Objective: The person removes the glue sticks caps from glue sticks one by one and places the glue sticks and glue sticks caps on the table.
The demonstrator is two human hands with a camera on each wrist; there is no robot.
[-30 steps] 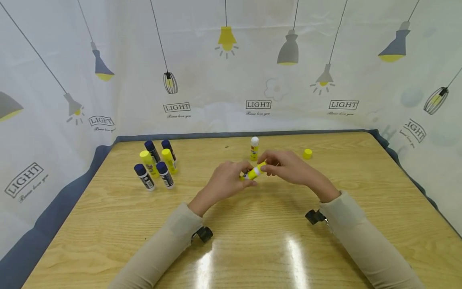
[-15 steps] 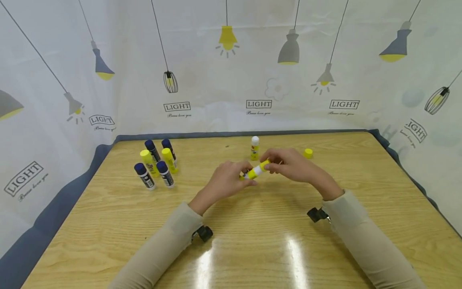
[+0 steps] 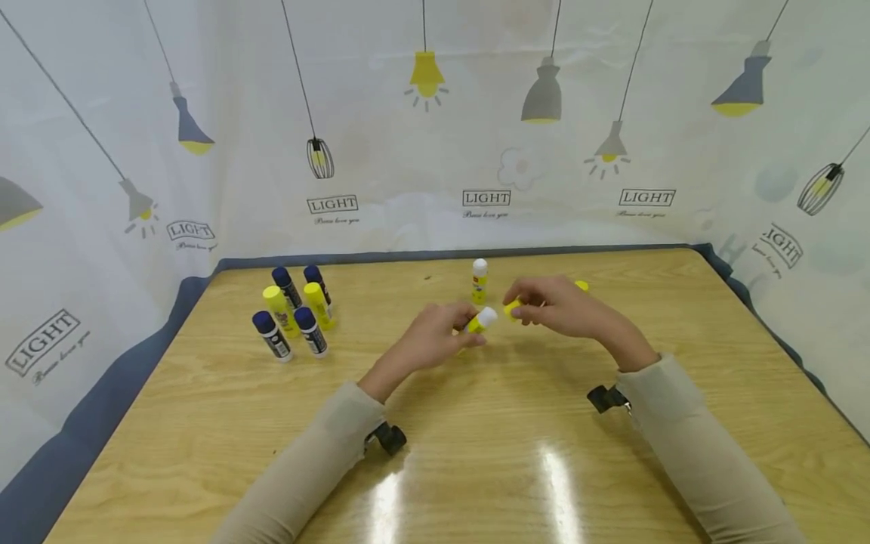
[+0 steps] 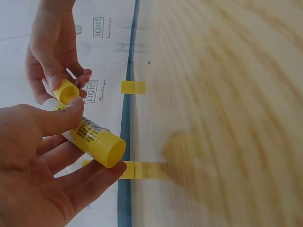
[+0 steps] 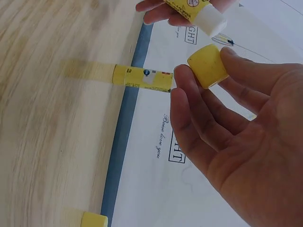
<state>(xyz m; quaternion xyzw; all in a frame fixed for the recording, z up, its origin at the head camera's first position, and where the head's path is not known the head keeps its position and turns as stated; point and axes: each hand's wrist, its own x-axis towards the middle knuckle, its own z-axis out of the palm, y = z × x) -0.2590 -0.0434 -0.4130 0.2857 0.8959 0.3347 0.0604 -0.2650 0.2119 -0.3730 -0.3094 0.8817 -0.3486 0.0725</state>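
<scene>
My left hand (image 3: 438, 336) holds a yellow glue stick (image 4: 94, 139) between thumb and fingers, its bare white end (image 5: 210, 21) pointing up and to the right in the head view. Just to the right, my right hand (image 3: 560, 306) pinches a yellow cap (image 5: 207, 66) with thumb and fingertips. A small gap separates the cap from the glue stick. Behind the hands, a second uncapped glue stick (image 3: 479, 281) stands upright on the table. Another yellow cap (image 5: 94, 221) sits on the table beyond my right hand, mostly hidden by it in the head view.
At the left of the wooden table (image 3: 476, 453) several capped glue sticks stand in a cluster, yellow ones (image 3: 280, 310) among dark-blue-capped ones (image 3: 272, 335). A white cloth (image 3: 408, 151) printed with lamps hangs behind and around the table.
The right hand has pulled the yellow cap off the glue stick and moved right with it, baring the white end. The left hand has stayed nearly in place.
</scene>
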